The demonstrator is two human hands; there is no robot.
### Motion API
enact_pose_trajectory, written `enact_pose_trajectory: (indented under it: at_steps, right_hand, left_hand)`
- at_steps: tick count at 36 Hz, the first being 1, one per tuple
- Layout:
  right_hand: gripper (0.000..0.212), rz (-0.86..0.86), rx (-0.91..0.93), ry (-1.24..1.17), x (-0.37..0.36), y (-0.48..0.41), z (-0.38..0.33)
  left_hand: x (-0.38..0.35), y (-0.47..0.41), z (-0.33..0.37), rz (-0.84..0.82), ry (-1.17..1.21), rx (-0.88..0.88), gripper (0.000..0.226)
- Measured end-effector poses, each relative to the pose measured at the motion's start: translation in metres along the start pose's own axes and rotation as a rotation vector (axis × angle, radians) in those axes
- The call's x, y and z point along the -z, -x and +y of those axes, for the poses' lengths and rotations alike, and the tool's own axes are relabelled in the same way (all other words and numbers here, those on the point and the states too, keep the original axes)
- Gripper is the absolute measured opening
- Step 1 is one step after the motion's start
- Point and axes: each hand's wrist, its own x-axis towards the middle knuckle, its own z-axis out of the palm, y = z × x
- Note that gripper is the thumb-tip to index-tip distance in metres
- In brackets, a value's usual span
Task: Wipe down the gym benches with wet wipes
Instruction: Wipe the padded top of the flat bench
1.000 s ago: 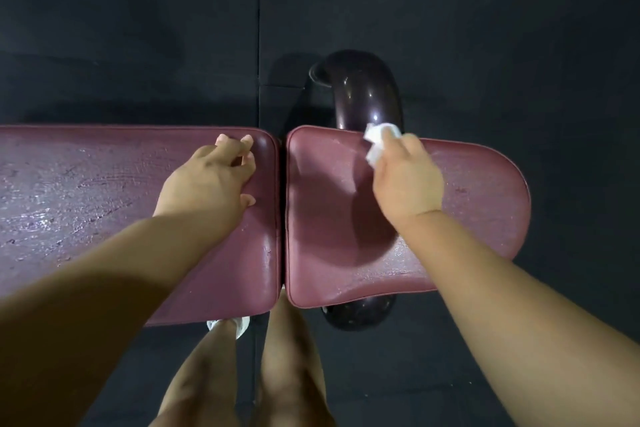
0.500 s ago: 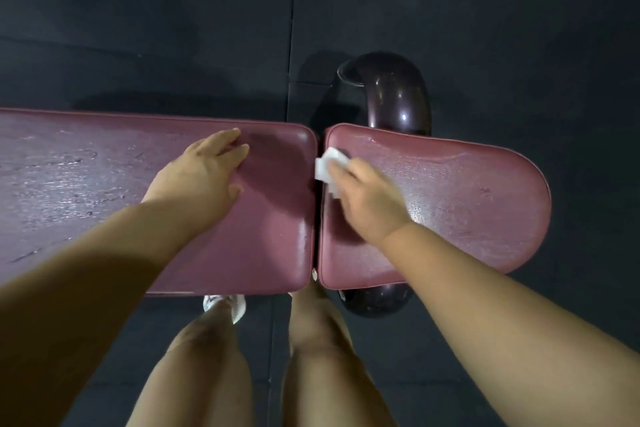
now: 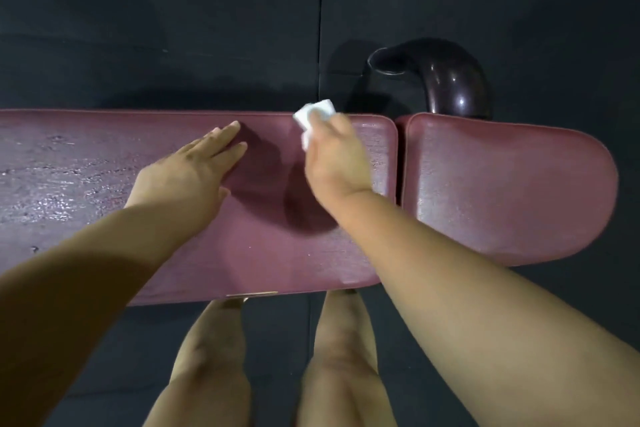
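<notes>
**Operator:** Flooring (image 3: 173, 28) first: dark matting fills the background, with a seam running down toward the far edge of the counter (image 3: 277, 253). Confirm the layout of the work surface.

**Inspector:** Confirmed. The counter is a maroon padded gym bench in two sections. The long pad runs left to right across the view; the shorter seat pad (image 3: 502, 191), rounded at its right end, lies just beside it across a narrow gap. A dark curved frame tube (image 3: 450, 80) rises behind the seat pad. The long pad's left portion shows a mottled, glistening sheen, which I judge to be moisture; the area between the hands looks matte.

**Operator:** State of each hand.

**Inspector:** Left hand (image 3: 187, 177): fingers straight and together, palm resting flat on the long pad, holding nothing. Right hand (image 3: 334, 156): fingers curled round the wet wipe (image 3: 313, 116), pressing it to the pad.

**Operator:** Location and condition of the wipe.

**Inspector:** It sits at the far edge of the long pad, near that pad's right end, protruding past the fingertips. It is white, folded into a small compact wad, and partly covered by the hand.

**Operator:** Governing relation for the coming stroke.

**Inspector:** The long axis of the pad runs leftward from the wipe. The matte area lies left of and nearer than the wipe, between the two hands. The right hand is the working hand; the left lies in that path and would probably need to move clear.
</notes>
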Motion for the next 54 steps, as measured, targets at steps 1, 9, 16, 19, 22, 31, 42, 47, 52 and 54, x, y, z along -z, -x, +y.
enact_pose_trajectory:
  at_steps: [1, 9, 16, 19, 22, 31, 42, 47, 52, 54]
  right_hand:
    - [0.029, -0.041, 0.09, -0.023, -0.008, 0.006, -0.011]
    - [0.039, -0.035, 0.1, 0.155, 0.007, 0.014, 0.037]
    - [0.045, 0.213, -0.49, 0.082, 0.007, 0.044, 0.046]
    - [0.034, 0.091, -0.169, 0.044, -0.03, 0.067, 0.008]
    - [0.038, -0.11, 0.187, 0.005, -0.043, 0.085, -0.013]
    - [0.043, 0.102, -0.311, 0.102, 0.033, 0.054, 0.085]
    - [0.046, -0.258, 0.418, 0.049, -0.048, 0.136, 0.006]
    - [0.029, -0.073, 0.079, 0.081, -0.011, 0.121, 0.062]
    - [0.052, 0.135, -0.409, 0.147, 0.005, 0.119, 0.077]
    - [0.049, 0.155, -0.396, 0.115, -0.019, 0.132, 0.057]
  left_hand:
    - [0.0, 0.0, -0.003, -0.016, -0.006, -0.021, 0.069]
    - [-0.009, -0.005, -0.014, -0.055, 0.009, -0.081, 0.072]
    - [-0.019, -0.007, -0.016, -0.043, -0.011, -0.142, 0.069]
    - [-0.02, -0.006, -0.015, -0.076, -0.01, -0.124, 0.079]
    - [-0.022, -0.006, -0.013, -0.065, -0.013, -0.127, 0.083]
    - [-0.029, -0.005, -0.005, -0.019, -0.049, -0.096, 0.084]
    - [-0.03, 0.012, 0.008, 0.06, 0.001, -0.01, 0.076]
    - [-0.054, 0.044, 0.013, 0.135, 0.006, 0.001, 0.074]
    - [-0.088, 0.066, 0.014, 0.014, 0.02, 0.005, 0.087]
    - [-0.09, 0.066, 0.019, -0.004, 0.017, 0.012, 0.088]
